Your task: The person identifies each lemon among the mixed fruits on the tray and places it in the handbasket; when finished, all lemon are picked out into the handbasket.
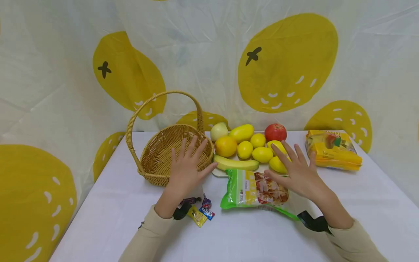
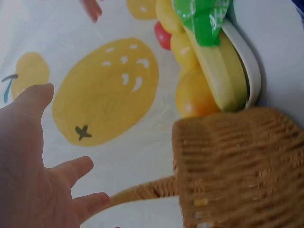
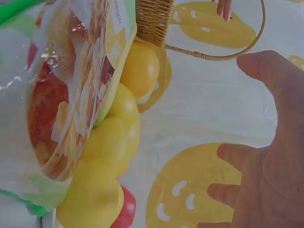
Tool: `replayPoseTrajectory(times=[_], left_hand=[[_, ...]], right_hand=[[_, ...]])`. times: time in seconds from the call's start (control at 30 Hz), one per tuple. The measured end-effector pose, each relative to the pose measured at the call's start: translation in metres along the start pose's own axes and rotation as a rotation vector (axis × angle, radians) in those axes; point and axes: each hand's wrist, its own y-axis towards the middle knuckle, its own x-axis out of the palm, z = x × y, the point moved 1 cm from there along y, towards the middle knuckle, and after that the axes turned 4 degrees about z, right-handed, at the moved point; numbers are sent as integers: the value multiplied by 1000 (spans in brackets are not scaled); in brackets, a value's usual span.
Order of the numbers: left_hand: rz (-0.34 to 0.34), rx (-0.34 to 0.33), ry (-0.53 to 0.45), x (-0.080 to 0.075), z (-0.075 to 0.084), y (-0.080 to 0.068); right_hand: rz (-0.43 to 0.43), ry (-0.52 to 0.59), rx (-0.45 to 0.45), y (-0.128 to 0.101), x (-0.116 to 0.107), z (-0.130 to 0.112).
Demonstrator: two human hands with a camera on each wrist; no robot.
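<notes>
Below the right hand (image 1: 299, 171), fingers spread and holding nothing, lies the green snack bag (image 1: 253, 189): likely light, crinkly, slippery, crushable; take its edges. Left hand (image 1: 187, 169) hovers spread over the wicker basket (image 1: 163, 153).

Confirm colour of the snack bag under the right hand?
The snack bag is bright green with a clear window and a yellow label panel; the head view shows it best.

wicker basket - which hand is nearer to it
Left. The left hand hovers open over the wicker basket, at its front rim. The right hand is well off to the side, above the green snack bag.
</notes>
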Motion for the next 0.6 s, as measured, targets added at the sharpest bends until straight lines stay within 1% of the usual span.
replayPoseTrajectory(times=[0.07,0.17,0.27,0.37,0.43,0.53,0.6], left_hand=[[43,-1,0,-5,-6,-3],[125,11,20,-11,-17,-9],[238,47,25,-15,-28,-15],[399,108,18,-16,-39,-19],[520,152,16,-18,-47,-20],[694,207,8,-22,-58,-18],[804,228,-17,-27,-67,-15]], right_hand=[[8,-1,-8,-3,0,2],[33,6,-32,-5,1,8],[58,32,-67,-4,3,17],[79,99,-115,0,6,29],[90,160,-154,2,6,38],[99,267,-220,7,8,50],[78,319,-232,11,10,58]])
